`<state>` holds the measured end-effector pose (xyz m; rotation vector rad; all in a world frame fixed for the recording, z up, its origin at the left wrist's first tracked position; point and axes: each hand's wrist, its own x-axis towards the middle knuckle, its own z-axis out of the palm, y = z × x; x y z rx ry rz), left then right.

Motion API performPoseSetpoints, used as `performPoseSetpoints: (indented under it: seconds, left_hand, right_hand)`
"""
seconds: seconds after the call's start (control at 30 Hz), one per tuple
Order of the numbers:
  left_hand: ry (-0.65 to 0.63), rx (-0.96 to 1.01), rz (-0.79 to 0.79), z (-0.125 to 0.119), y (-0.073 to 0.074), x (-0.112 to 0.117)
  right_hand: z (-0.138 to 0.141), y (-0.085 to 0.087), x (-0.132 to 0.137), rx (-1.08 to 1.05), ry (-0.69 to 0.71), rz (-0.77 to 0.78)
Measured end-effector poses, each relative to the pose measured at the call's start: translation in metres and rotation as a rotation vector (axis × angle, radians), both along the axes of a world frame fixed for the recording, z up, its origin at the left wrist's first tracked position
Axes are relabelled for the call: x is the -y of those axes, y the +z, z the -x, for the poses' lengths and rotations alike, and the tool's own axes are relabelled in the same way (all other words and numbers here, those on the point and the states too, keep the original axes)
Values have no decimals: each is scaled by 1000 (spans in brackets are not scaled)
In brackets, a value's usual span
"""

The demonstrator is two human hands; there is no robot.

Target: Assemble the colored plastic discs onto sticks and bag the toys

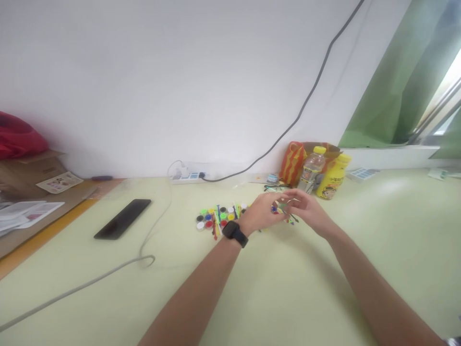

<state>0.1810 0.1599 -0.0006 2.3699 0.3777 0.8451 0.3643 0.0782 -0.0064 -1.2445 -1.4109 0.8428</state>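
My left hand (262,211), with a black watch (234,233) on its wrist, reaches over the middle of the table with its fingers curled inward. Facing it, my right hand (310,212) has its fingers bent in a pinch, and the fingertips of both hands meet. Something small and greenish shows between them, too blurred to name. Small round pots or caps (209,224) in several colours stand in rows left of my hands. Thin coloured sticks with arrow-like tips (215,228) lie among them. My left hand hides part of this group, and more coloured bits lie beneath the hands.
Behind my hands are eyeglasses (275,187), a clear bottle (311,170), a yellow bottle (333,178) and a red-and-yellow bag (291,163). A black phone (122,219) lies left, near a pale cable (108,275). A power strip (190,178) sits against the wall.
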Motion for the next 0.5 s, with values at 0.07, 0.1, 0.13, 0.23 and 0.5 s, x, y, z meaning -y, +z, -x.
performPoseSetpoints:
  seconds: [0.07,0.1,0.13,0.23,0.5]
  left_hand:
    - [-15,57,-3,-1,1,0]
    - [-18,84,8,-1,2,-1]
    - [-18,111,31,-1,2,-1]
    - [-38,188,150,0,3,-3]
    - [40,181,60,2,11,4]
  right_hand:
    - [7,0,-1,-101,22,-9]
    - [8,-1,-2,-138,6,-13]
    - [9,-2,-3,-171,-25,-11]
    - [7,-5,-5,-240,-55,84]
    - [6,0,0,-353,123,244]
